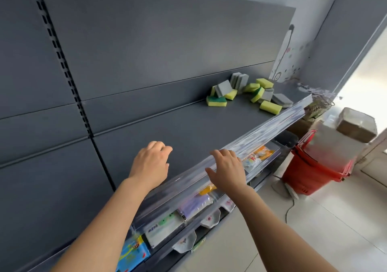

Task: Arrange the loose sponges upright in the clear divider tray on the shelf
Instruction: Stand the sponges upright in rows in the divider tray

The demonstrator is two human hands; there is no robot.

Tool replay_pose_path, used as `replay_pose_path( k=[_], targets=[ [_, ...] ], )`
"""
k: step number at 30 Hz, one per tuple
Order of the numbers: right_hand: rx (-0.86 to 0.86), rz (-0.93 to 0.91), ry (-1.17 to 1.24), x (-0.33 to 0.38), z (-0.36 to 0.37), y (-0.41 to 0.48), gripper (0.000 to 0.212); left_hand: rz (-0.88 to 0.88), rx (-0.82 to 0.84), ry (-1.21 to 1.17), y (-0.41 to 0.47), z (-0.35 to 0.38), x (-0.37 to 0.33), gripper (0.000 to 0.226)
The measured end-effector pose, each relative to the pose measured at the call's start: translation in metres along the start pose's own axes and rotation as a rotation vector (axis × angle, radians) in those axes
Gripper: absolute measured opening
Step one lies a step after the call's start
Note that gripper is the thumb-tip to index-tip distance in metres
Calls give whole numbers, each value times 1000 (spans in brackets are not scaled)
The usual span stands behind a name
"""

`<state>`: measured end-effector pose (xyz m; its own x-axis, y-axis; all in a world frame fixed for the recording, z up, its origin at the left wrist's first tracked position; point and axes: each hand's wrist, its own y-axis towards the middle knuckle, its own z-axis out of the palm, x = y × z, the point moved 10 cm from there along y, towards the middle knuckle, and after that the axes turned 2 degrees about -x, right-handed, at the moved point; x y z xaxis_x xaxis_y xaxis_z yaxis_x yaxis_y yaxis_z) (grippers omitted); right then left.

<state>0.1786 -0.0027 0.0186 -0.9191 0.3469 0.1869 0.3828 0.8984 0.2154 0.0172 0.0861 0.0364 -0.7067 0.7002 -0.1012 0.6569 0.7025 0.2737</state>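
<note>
Several loose sponges (249,92), yellow-green and grey, lie in a scattered heap at the far right end of the dark grey shelf (178,125). A few grey ones (238,80) stand on edge against the back panel. A clear plastic strip (261,133) runs along the shelf's front edge; I cannot make out a divider tray apart from it. My left hand (150,165) hovers over the near part of the shelf with fingers loosely curled, holding nothing. My right hand (227,169) rests on the clear front strip, fingers relaxed over its top edge. Both hands are far from the sponges.
Below the shelf, lower tiers hold packaged goods (194,204) and small white dishes (185,243). A stack of red shopping baskets (310,171) stands on the tiled floor at right, with a wrapped cardboard box (357,125) above it. A tall grey back panel (146,41) rises behind the shelf.
</note>
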Motion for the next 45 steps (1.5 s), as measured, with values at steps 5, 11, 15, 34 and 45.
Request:
replay_pose_path(
  k=[5,11,15,34,45],
  targets=[
    [-23,65,-15,-51,0,65,50,44,6,-28,85,23,-21,36],
    [-26,131,-8,-103,7,132,50,89,32,-56,172,50,-44,40],
    [-34,169,-6,-140,11,171,50,106,51,-54,223,66,-60,43],
    [63,372,-117,-354,31,315,50,-265,81,95,399,167,-96,58],
    [233,161,116,-295,56,352,63,-303,116,91,390,171,-110,72]
  ],
)
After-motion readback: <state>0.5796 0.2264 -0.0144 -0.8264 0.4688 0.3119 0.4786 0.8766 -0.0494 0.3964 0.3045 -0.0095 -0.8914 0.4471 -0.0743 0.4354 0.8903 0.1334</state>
